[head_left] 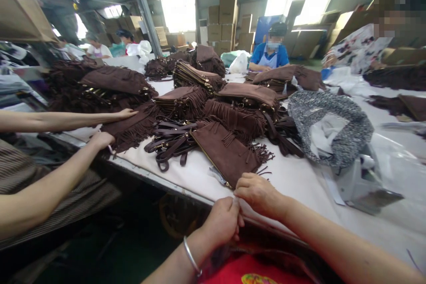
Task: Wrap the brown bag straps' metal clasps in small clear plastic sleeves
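Observation:
A brown suede pouch (226,148) with fringe and a gold zipper along its edge lies on the white-covered table (186,182) in front of me. My right hand (258,193) is closed at the pouch's near corner, fingers curled against it. Just below, over the table's edge, my left hand (224,218), with a silver bangle at its wrist, is closed too. The fingertips of both hands nearly meet. Whatever they pinch is too small or hidden to name. Dark leather straps (169,140) with gold clasps lie left of the pouch.
Stacks of fringed brown pouches (246,93) fill the table beyond. To the right sit a grey knitted item (333,124) and clear plastic (392,168). At left, a co-worker's hands (104,140) touch another fringed piece (133,126). A person in blue (269,53) works across the table.

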Motion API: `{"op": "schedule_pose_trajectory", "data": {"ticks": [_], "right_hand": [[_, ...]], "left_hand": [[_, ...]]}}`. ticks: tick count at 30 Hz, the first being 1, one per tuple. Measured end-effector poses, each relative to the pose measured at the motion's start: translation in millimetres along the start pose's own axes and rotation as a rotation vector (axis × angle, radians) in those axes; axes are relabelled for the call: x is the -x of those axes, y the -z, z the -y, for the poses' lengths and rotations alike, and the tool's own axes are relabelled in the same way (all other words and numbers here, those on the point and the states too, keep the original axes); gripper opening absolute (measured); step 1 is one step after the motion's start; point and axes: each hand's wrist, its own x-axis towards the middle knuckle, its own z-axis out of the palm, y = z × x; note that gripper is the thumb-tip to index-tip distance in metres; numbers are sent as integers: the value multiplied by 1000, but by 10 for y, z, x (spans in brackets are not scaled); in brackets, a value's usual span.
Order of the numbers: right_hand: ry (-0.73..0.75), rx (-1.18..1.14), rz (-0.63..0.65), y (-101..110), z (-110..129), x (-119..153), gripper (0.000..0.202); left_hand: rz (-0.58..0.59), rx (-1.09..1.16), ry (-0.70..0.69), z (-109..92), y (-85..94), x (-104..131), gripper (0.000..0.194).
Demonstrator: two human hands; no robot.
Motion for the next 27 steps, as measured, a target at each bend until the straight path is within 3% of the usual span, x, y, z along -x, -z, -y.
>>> {"op": "schedule_pose_trajectory", "data": {"ticks": [5, 9, 15, 20, 24, 27], "right_hand": [[-71, -90, -125, -122, 96, 67, 15], [-68, -122, -154, -160, 132, 89, 19], [-8, -17, -113, -154, 85, 123, 24], [-114, 30, -155, -74, 204, 306, 27], [-386, 24, -407, 265, 166, 796, 34], [-710, 110, -693, 717, -108, 1363, 25]], "left_hand": [[145, 497, 164, 28, 81, 4, 23], [290, 768, 306, 31, 148, -43, 26], [75, 455, 283, -8, 9, -54, 16], [-16, 331, 204, 21, -102, -33, 19], [-22, 337, 186, 70, -139, -46, 30], [-3, 328, 176, 113, -142, -100, 47]]}}
